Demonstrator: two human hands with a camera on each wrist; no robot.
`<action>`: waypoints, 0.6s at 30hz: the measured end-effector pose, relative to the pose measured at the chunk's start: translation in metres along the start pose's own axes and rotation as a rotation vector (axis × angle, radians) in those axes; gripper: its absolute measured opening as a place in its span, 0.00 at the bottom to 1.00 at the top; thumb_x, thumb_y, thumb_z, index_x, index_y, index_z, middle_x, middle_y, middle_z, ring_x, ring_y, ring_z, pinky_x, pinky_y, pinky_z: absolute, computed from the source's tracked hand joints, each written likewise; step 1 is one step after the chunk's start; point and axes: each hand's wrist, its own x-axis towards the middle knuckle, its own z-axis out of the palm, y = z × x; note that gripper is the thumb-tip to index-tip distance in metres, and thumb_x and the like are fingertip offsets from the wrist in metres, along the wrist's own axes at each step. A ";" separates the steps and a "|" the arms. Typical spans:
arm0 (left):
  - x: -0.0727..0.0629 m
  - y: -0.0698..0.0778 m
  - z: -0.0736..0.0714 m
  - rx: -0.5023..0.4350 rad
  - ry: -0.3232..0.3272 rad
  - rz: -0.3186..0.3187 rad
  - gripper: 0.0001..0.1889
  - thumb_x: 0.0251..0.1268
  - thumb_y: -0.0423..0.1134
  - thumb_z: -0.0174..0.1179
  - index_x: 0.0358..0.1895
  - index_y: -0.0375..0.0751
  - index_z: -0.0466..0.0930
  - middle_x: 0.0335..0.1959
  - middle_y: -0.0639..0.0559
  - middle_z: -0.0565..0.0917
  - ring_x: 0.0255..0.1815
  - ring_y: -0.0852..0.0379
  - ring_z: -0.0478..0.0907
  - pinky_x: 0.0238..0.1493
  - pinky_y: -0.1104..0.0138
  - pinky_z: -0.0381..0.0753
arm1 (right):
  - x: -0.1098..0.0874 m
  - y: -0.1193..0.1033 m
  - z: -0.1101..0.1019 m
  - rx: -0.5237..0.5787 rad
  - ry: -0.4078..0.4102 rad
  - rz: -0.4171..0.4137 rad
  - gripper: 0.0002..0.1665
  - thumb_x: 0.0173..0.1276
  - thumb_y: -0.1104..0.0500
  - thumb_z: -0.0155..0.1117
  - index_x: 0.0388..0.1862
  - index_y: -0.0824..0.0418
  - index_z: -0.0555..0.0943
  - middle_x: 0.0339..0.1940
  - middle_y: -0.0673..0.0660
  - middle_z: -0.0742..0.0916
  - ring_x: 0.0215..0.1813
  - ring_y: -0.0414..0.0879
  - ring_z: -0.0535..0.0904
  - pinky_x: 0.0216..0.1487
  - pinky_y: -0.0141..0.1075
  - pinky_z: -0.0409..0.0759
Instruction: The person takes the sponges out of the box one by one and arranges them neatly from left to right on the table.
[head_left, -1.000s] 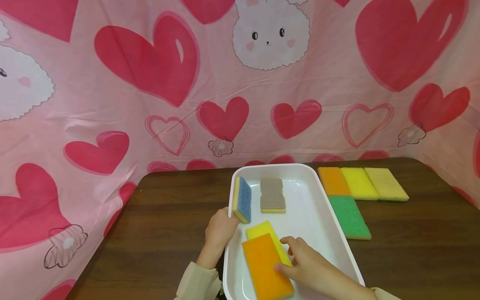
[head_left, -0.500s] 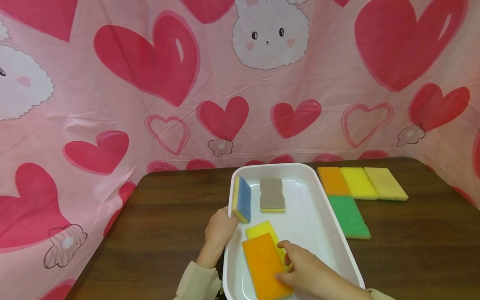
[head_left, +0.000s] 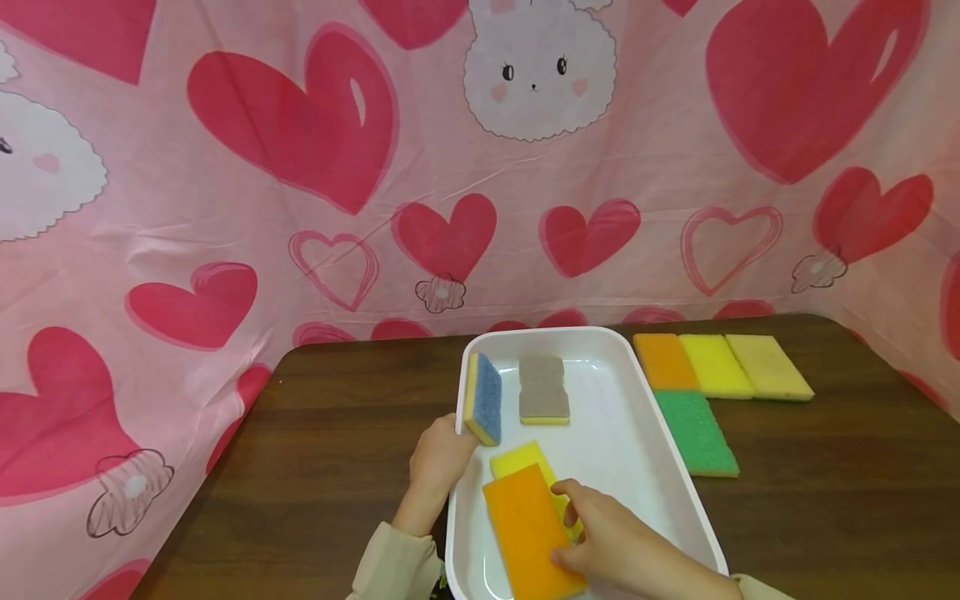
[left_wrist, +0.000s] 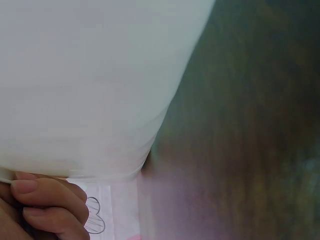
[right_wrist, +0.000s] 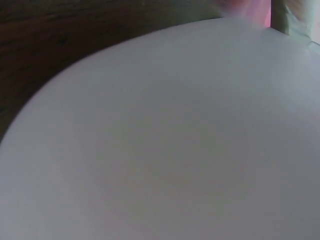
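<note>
My left hand (head_left: 441, 458) grips the left rim of a white tray (head_left: 678, 454); in the left wrist view curled fingers (left_wrist: 52, 197) hold its edge. Over the tray's near part, my right hand (head_left: 611, 533) bends its fingers above a yellow sponge (head_left: 517, 458), thumb on an orange sponge (head_left: 525, 533). Thumb and fingers stand apart. The orange sponge overlaps the yellow one, both slanted. A blue-faced sponge (head_left: 487, 400) stands on edge against the left wall, and a grey-faced sponge (head_left: 543, 387) lies flat at the far end.
Right of the tray, on the dark wooden table (head_left: 352, 400), lie an orange sponge (head_left: 666, 362), a yellow sponge (head_left: 716, 367), a pale yellow sponge (head_left: 768, 367) and a green-faced sponge (head_left: 696, 433). A pink heart-print cloth (head_left: 337, 167) hangs behind. The tray's underside (right_wrist: 165, 140) fills the right wrist view.
My right hand has shifted slightly left, its fingers closer to the orange sponge's edge. The left hand, tray and sponges look unmoved.
</note>
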 end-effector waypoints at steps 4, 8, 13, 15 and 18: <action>0.000 0.000 0.001 0.000 0.003 -0.003 0.13 0.56 0.42 0.55 0.42 0.41 0.81 0.34 0.46 0.84 0.27 0.53 0.77 0.28 0.61 0.72 | -0.002 0.002 -0.001 -0.006 0.003 -0.052 0.37 0.51 0.58 0.74 0.58 0.67 0.70 0.30 0.51 0.76 0.27 0.44 0.70 0.30 0.30 0.69; 0.000 0.000 0.001 -0.003 -0.001 -0.007 0.14 0.56 0.41 0.55 0.42 0.41 0.81 0.33 0.46 0.84 0.27 0.53 0.77 0.28 0.61 0.72 | -0.003 0.004 -0.001 -0.029 0.011 -0.089 0.37 0.50 0.57 0.74 0.57 0.69 0.71 0.27 0.50 0.75 0.25 0.42 0.68 0.29 0.30 0.66; 0.000 0.000 0.000 0.001 0.001 -0.011 0.13 0.55 0.40 0.55 0.42 0.40 0.81 0.33 0.46 0.84 0.28 0.53 0.77 0.28 0.61 0.72 | -0.003 0.006 0.000 -0.049 0.017 -0.114 0.32 0.49 0.56 0.74 0.52 0.68 0.75 0.25 0.50 0.75 0.28 0.41 0.68 0.31 0.31 0.64; 0.000 0.000 0.000 0.003 0.004 -0.010 0.13 0.54 0.40 0.55 0.41 0.40 0.81 0.33 0.46 0.84 0.28 0.53 0.77 0.28 0.61 0.72 | -0.003 0.007 0.000 -0.053 0.021 -0.126 0.30 0.50 0.56 0.74 0.49 0.67 0.76 0.26 0.49 0.75 0.29 0.41 0.68 0.31 0.31 0.65; 0.000 0.000 0.000 0.002 0.003 -0.012 0.13 0.54 0.39 0.54 0.42 0.40 0.81 0.33 0.46 0.84 0.28 0.53 0.77 0.28 0.61 0.72 | -0.003 0.008 0.000 -0.040 0.019 -0.143 0.26 0.51 0.55 0.73 0.47 0.64 0.77 0.26 0.49 0.76 0.29 0.39 0.68 0.31 0.30 0.65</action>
